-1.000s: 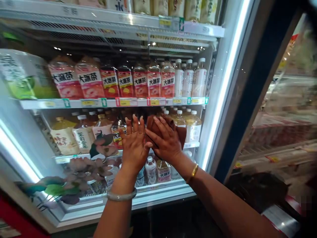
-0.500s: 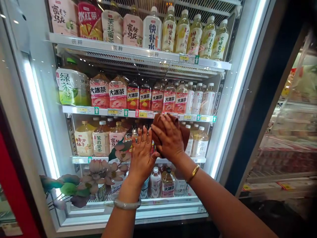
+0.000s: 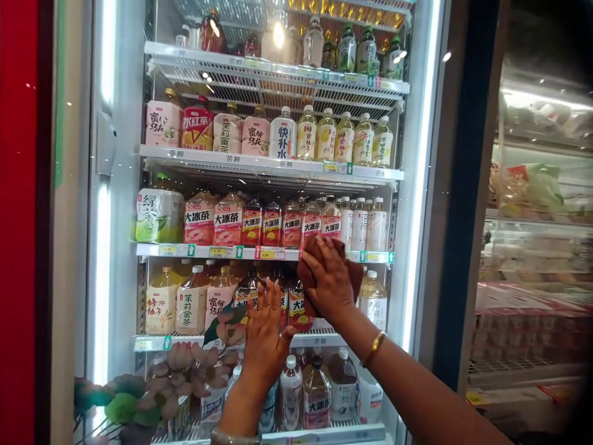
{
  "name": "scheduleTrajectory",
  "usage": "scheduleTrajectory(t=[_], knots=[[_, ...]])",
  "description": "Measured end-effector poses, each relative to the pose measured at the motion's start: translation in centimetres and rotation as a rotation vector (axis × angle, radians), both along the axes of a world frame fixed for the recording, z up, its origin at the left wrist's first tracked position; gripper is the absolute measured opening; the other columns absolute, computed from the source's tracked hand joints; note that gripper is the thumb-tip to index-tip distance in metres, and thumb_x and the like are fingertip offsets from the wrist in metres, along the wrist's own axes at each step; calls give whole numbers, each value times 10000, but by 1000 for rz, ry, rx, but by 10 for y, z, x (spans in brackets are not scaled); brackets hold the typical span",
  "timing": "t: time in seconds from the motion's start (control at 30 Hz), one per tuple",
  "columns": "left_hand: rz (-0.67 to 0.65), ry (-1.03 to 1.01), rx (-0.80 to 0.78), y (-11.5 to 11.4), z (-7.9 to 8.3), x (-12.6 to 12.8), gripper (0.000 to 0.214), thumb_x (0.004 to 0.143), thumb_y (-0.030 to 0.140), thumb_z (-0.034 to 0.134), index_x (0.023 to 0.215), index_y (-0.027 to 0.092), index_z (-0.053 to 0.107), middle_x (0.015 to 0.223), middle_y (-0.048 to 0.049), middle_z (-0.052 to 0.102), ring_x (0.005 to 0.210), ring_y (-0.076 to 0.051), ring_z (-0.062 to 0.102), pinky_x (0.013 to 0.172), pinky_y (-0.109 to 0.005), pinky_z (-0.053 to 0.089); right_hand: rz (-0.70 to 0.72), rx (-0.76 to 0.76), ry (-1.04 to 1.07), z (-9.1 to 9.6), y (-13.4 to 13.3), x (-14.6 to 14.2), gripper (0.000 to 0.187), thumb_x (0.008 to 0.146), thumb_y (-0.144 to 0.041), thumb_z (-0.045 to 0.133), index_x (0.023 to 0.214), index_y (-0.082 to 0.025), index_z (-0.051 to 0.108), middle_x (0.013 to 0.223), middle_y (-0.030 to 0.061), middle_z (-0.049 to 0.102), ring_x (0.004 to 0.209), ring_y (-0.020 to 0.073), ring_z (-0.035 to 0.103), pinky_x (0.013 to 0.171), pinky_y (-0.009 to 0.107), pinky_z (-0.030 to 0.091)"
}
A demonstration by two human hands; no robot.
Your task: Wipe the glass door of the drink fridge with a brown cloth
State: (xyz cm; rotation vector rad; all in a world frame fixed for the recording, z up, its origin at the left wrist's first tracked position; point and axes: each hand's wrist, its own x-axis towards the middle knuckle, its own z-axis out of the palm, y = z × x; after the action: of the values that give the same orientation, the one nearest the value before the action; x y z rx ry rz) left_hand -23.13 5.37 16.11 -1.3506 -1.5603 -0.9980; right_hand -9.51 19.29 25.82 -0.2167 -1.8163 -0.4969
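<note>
Under the spread fingers of my right hand (image 3: 328,279) a brown cloth (image 3: 354,272) is pressed against the glass door of a drinks cooler. The hand covers much of the cloth, and a gold bangle (image 3: 374,349) circles that wrist. Lower and to the left, my left hand (image 3: 266,334) lies flat with outstretched fingers against the glass and holds nothing. Through the door, behind the cloth, show red-labelled bottles (image 3: 312,224) on a shelf. A lotus-flower picture (image 3: 194,374) appears on the glass to the left of my left hand.
Shelves of bottled drinks fill the cooler, with price tags along the shelf edge (image 3: 217,251). Bright light strips run down both sides of the door. A handle recess (image 3: 105,145) is at the left frame. Another lit cabinet with packages (image 3: 514,321) stands to the right.
The view has tilted upward, so a higher shelf shows. My right hand and the cloth have moved slightly right, away from my left hand, and the gap between the hands is wider.
</note>
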Motion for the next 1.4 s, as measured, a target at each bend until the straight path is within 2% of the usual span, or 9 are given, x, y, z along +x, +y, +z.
scheduleTrajectory(t=[0.13, 0.3, 0.57, 0.67, 0.87, 0.97, 1.17, 1.23, 1.4], knots=[[20, 36, 28, 0, 13, -3, 792, 1038, 631, 136, 1680, 176, 50, 1741, -147, 155, 1637, -247, 24, 1327, -526, -3, 73, 224, -189, -10, -7, -11, 518, 960, -361, 624, 1471, -316, 555, 1692, 73, 352, 1596, 276, 279, 1308, 560, 238], [66, 116, 16, 8, 40, -1, 796, 1041, 627, 192, 1678, 169, 59, 1725, -160, 215, 1636, -267, 71, 1324, -539, 23, 65, 261, -273, -37, 16, 31, 510, 956, -350, 628, 1462, -335, 563, 1668, 43, 403, 1579, 266, 322, 1304, 547, 263], [65, 104, 44, 47, 126, 17, 815, 1021, 677, 188, 1674, 197, 106, 1721, -146, 228, 1626, -281, 154, 1324, -558, 59, -4, -22, 20, 87, 19, 24, 580, 911, -289, 690, 1476, -297, 558, 1703, 101, 319, 1599, 310, 264, 1266, 568, 329], [86, 77, 80, 55, 151, 21, 879, 995, 719, 154, 1665, 150, 163, 1715, -168, 233, 1625, -306, 147, 1319, -582, 79, 38, 87, -74, 93, 11, 11, 573, 927, -327, 673, 1485, -295, 548, 1707, 94, 313, 1602, 302, 257, 1291, 593, 261], [140, 77, -22, 55, 149, 31, 841, 1020, 674, 199, 1656, 125, 190, 1708, -174, 242, 1619, -323, 168, 1305, -621, 146, 70, 221, -207, 30, 45, 60, 603, 877, -255, 681, 1468, -293, 573, 1681, 74, 374, 1571, 290, 335, 1291, 564, 289], [152, 69, -88, 55, 151, 38, 818, 1024, 667, 245, 1661, 157, 189, 1716, -154, 228, 1620, -304, 176, 1307, -598, 169, 1, 71, -79, 46, 65, 92, 592, 864, -215, 682, 1443, -302, 599, 1673, 93, 386, 1562, 331, 347, 1259, 609, 328], [131, 23, -103, 72, 190, 63, 844, 1022, 677, 192, 1672, 148, 96, 1739, -150, 128, 1632, -287, 88, 1313, -587, 130, -4, -82, 31, 139, 54, 78, 586, 886, -228, 694, 1459, -264, 578, 1701, 110, 321, 1604, 323, 246, 1269, 580, 330], [141, 0, -91, 79, 198, 71, 843, 1026, 666, 173, 1671, 134, 68, 1741, -161, 90, 1632, -292, 84, 1312, -588, 129, 18, -9, -36, 139, 49, 71, 544, 916, -273, 683, 1451, -269, 585, 1701, 105, 325, 1609, 314, 232, 1289, 591, 275], [171, -4, -116, 88, 192, 90, 828, 1028, 663, 196, 1671, 147, 116, 1740, -159, 110, 1633, -293, 82, 1318, -576, 99, 67, 74, -156, 85, 69, 105, 512, 929, -258, 663, 1428, -346, 599, 1678, 26, 387, 1587, 233, 306, 1318, 532, 244]])
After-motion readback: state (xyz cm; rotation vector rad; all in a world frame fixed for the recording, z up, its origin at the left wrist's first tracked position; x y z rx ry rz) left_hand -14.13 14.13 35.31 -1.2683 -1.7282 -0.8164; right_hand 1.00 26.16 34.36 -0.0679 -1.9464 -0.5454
